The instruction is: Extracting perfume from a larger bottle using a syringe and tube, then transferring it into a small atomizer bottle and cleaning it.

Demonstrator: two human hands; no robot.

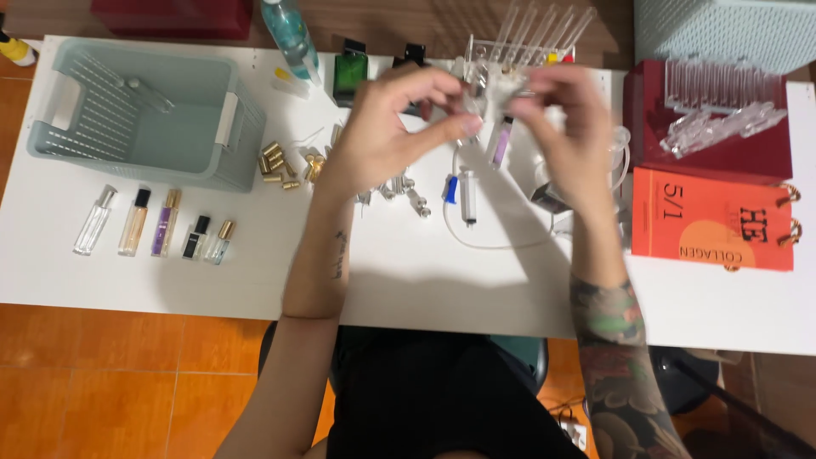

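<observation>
Both hands are raised together above the back of the white table (408, 272). My left hand (395, 119) and my right hand (565, 127) pinch a small clear, pale object (501, 85) between their fingertips; it is blurred and I cannot tell its exact kind. A small vial with purple liquid (501, 140) shows just below the hands. Under them lie a syringe with a blue part (463, 191) and thin clear tubing (493, 242).
A pale green basket (136, 110) stands back left, with gold caps (276, 166) beside it. Several small spray bottles (161, 225) lie in a row at left. A green bottle (350, 75), a clear tube rack (527, 38), a red box (710, 123) and an orange box (710, 221) sit behind and right.
</observation>
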